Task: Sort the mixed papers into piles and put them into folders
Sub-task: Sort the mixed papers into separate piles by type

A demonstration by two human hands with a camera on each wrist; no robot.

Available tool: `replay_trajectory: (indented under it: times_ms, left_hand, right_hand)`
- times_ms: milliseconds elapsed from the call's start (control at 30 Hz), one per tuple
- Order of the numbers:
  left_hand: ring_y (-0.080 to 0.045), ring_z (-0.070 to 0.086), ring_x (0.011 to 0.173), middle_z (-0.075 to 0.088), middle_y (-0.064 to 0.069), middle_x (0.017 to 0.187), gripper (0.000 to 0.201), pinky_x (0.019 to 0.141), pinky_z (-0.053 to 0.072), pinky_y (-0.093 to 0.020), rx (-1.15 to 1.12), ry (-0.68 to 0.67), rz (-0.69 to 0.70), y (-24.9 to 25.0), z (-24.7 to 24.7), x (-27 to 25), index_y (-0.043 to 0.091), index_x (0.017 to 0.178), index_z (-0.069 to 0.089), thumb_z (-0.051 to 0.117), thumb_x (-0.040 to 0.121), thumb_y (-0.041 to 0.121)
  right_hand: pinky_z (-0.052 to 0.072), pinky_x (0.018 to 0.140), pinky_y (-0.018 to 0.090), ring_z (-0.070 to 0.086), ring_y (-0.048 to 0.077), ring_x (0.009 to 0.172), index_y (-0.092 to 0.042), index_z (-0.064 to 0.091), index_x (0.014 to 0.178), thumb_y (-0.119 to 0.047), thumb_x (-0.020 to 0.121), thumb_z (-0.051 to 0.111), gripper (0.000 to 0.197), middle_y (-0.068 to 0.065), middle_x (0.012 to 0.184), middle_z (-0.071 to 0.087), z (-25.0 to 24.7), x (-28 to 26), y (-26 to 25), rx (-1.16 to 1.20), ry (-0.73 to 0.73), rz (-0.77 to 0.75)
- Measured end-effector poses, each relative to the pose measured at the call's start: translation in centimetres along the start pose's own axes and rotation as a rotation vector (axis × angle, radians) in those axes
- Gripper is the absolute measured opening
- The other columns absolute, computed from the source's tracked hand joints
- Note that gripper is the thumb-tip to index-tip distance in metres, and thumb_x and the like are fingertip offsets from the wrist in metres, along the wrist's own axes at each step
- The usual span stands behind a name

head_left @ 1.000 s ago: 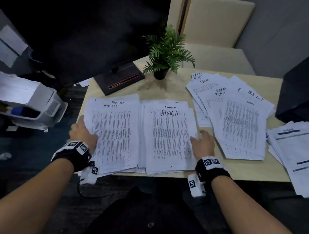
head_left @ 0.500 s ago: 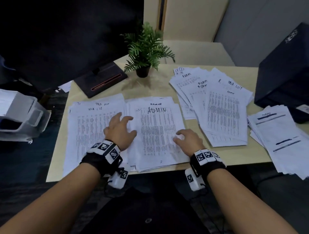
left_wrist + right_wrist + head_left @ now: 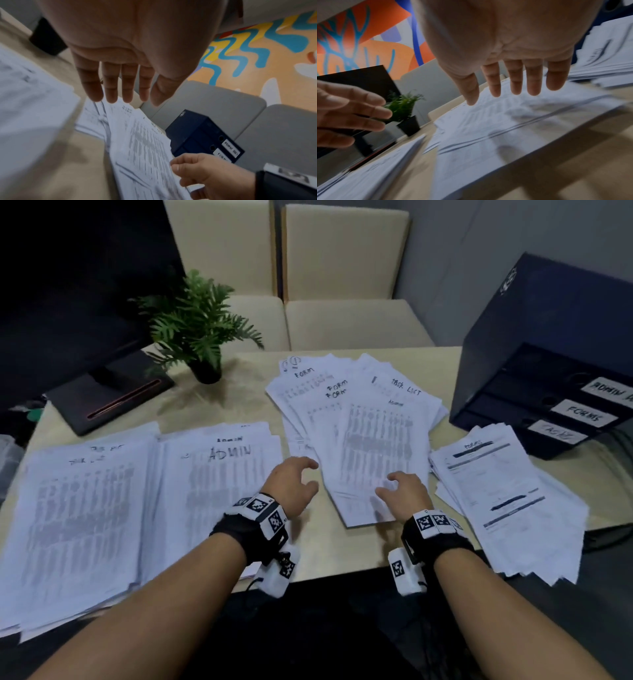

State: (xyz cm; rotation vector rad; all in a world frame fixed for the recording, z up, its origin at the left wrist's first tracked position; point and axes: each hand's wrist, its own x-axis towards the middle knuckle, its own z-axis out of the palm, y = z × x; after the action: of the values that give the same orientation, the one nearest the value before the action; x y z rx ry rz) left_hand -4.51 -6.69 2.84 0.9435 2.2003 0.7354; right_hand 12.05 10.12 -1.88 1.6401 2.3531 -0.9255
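Four paper piles lie on the beige table [image 3: 239, 402]: a task-list pile [image 3: 78, 508] at the left, an ADMIN pile [image 3: 219, 484] beside it, a fanned mixed pile [image 3: 363, 422] in the middle, and a forms pile [image 3: 507, 501] at the right. Stacked dark blue folders [image 3: 548, 378] labelled ADMIN, FORMS and TASKS stand at the far right. My left hand [image 3: 306, 477] hovers open between the ADMIN pile and the mixed pile, holding nothing. My right hand [image 3: 390, 486] is spread over the near end of the mixed pile [image 3: 513, 121], fingers [image 3: 515, 83] straight, just above the top sheet.
A potted fern [image 3: 202, 337] and a monitor base [image 3: 109, 395] stand at the back left. Two cream chairs [image 3: 342, 302] are behind the table. The forms pile overhangs the near right edge, where a dark cable [image 3: 609, 532] runs.
Both hands have moved right, from the task-list and ADMIN piles to the mixed pile. The head view has swung right, bringing the folders into sight.
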Motion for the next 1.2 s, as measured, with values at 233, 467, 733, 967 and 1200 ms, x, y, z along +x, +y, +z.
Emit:
replay_trajectory:
  times_ms: [233,467,733,967,1200]
  left_hand:
    - [-0.022,0.052,0.119,0.052,-0.006,0.137,0.042,0.087,0.037,-0.023,-0.018,-0.029,-0.167,3.7,5.9,4.1,0.023,0.132,0.052,0.053,0.091,0.019]
    - [-0.026,0.046,0.127,0.046,-0.009,0.142,0.053,0.100,0.037,-0.028,0.017,-0.098,-0.254,4.2,8.3,6.1,0.020,0.141,0.042,0.056,0.090,0.021]
    - [-0.028,0.054,0.115,0.051,-0.012,0.132,0.061,0.095,0.043,-0.032,-0.089,-0.020,-0.279,3.3,8.7,7.2,0.020,0.143,0.034,0.059,0.088,0.018]
    - [-0.026,0.060,0.073,0.064,-0.015,0.086,0.059,0.066,0.046,-0.031,-0.323,0.066,-0.347,1.8,7.4,7.3,0.014,0.144,0.031,0.055,0.090,0.004]
    - [-0.012,0.051,0.050,0.061,-0.031,0.090,0.021,0.047,0.036,-0.019,-0.303,0.089,-0.361,1.4,7.2,6.5,-0.002,0.109,0.057,0.060,0.091,0.009]
  right_hand:
    - [0.042,0.097,0.039,0.044,0.035,0.125,-0.009,0.045,0.136,-0.036,0.088,0.065,0.058,0.017,0.136,0.047,-3.2,4.7,5.3,0.002,0.035,0.093]
    - [0.046,0.087,0.033,0.056,0.031,0.111,-0.005,0.050,0.128,-0.028,0.086,0.067,0.050,0.014,0.125,0.057,-3.3,7.2,6.4,0.184,0.009,0.110]
    - [0.047,0.070,0.030,0.062,0.028,0.086,0.000,0.058,0.099,-0.008,0.091,0.053,0.012,0.014,0.101,0.067,-3.9,7.9,6.8,0.442,0.036,0.007]
    - [0.054,0.089,0.038,0.069,0.021,0.092,-0.023,0.069,0.084,-0.011,0.091,0.060,0.016,-0.002,0.095,0.074,-4.1,6.9,8.9,0.651,-0.129,0.033]
    - [0.040,0.061,0.024,0.060,0.020,0.077,-0.011,0.068,0.082,-0.024,0.095,0.056,0.021,0.004,0.083,0.069,-3.6,6.2,9.1,0.361,-0.054,0.046]
